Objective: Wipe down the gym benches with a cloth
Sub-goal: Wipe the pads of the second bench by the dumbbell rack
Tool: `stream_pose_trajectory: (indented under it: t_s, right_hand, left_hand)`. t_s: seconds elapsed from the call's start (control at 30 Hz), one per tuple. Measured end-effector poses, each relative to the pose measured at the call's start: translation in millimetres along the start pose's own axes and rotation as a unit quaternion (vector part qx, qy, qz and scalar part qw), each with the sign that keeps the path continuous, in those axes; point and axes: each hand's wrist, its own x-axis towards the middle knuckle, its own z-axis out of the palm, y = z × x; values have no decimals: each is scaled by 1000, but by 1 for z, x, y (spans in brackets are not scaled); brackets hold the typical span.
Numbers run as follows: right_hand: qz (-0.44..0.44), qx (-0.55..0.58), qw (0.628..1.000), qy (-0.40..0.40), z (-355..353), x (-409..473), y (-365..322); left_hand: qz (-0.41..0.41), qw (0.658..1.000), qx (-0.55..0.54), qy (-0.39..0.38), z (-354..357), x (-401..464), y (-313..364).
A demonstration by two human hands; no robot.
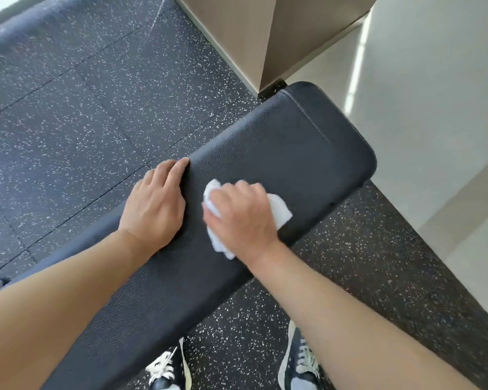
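Note:
A long black padded gym bench [293,142] runs from the lower left up to the right, ending near a pillar. My right hand [241,213] presses a crumpled white cloth [279,211] flat on the bench top, near its middle. The cloth sticks out on both sides of the hand. My left hand [155,204] rests on the bench's far left edge, fingers together and curled over the side, holding no object.
Speckled black rubber floor [82,122] lies around the bench. A beige pillar [265,38] stands just beyond the bench's far end, with pale tiled floor [434,122] to the right. My two dark laced shoes [299,364] stand below the bench's near side.

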Motion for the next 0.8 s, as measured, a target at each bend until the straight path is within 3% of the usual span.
stream_pose_trajectory:
  t_s: [0.1,0.17,0.27,0.37,0.5,0.6,0.67,0.8]
  right_hand:
    - [-114,47,992,-5,10,-37,-42]
    - [-152,49,987,-18,4,-46,-27]
    - [-160,7,987,-30,-17,-37,31]
    - [-113,-62,992,-1,-37,-11,107]
    - [71,-86,993,40,-59,21,185]
    - [137,-86,985,65,-55,15,176]
    - [129,-61,986,85,-47,-4,149]
    - [-21,-18,998,49,-39,-57,99]
  left_hand:
    - [16,1000,8,-21,-8,2,6]
    - [86,993,66,-44,-18,8,9]
    - [238,957,147,-75,-25,16,13]
    - [297,935,175,-83,-23,23,21]
    - [278,946,154,-62,-10,39,57]
    - [247,960,127,-37,8,46,91]
    - [221,971,93,-14,16,46,100]
    - [210,975,75,6,21,46,98]
